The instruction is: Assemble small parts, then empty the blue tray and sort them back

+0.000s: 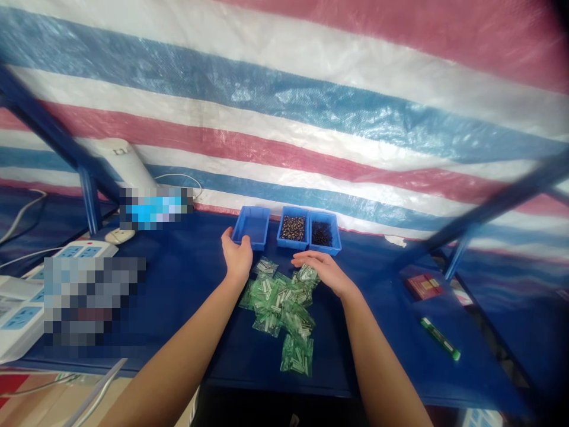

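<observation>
My left hand is closed on the near left corner of a shallow blue plastic bin, whose bare bottom shows. In front of my right hand stand two more blue bins side by side: one bin of brassy small metal parts, one bin of small black screw-like pieces. The right fingers are stretched out at the top right of a heap of small clear bags. These hold silvery pins and look greenish. The fingers seem to touch the upper bag.
A white power strip and blurred-out items lie at left, by a white stand. To the right are a red box and a green tube-like item. Blue metal struts and a striped tarp border the blue tabletop.
</observation>
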Tool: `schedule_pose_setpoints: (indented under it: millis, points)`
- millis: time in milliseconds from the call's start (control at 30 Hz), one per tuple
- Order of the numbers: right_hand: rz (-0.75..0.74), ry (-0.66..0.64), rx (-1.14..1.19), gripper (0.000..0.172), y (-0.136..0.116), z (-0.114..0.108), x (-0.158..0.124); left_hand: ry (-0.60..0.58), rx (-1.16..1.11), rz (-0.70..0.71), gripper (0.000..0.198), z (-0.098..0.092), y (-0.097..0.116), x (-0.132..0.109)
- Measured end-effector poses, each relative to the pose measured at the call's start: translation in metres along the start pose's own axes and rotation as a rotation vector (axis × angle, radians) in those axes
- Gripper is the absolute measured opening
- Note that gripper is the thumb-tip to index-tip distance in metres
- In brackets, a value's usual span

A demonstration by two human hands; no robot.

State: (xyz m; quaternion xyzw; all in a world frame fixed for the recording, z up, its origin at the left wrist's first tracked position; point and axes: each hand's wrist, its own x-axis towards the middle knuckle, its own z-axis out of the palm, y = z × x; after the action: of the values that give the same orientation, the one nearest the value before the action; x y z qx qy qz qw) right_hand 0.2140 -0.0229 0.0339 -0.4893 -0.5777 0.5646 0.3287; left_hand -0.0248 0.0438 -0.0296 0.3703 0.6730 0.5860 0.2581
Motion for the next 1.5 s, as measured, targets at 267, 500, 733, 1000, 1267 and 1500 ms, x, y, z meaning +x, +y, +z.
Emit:
schedule_pose_setpoints:
  millis: [267, 500, 733, 1000, 1267, 1500]
  points:
    - [0.018, -0.071, -0.808, 0.097, -0.017, 0.011, -0.036, -0.041, 0.007, 0.048, 0.048, 0.000, -0.003, 0.006]
    - [-0.380, -0.053, -1.096, 0.113, 0.003, 0.098, -0.094, -0.011, 0.065, 0.142, 0.048, 0.001, -0.007, 0.005]
    - [-0.372, 0.004, -1.228, 0.093, 0.032, 0.069, -0.093, -0.002, 0.107, 0.154, 0.049, 0.001, -0.002, 0.003]
    - [-0.256, -0.169, -1.105, 0.088, -0.005, 0.050, -0.071, 0.080, 0.302, 0.436, 0.059, -0.003, 0.030, -0.024]
    - [-0.290, -0.154, -1.091, 0.113, -0.002, 0.102, -0.025, -0.155, 0.415, 0.648, 0.046, -0.010, 0.038, -0.017]
    - [-0.322, 0.061, -1.103, 0.073, 0.002, 0.134, -0.010, -0.234, 0.467, 0.591, 0.045, -0.012, 0.038, -0.011]
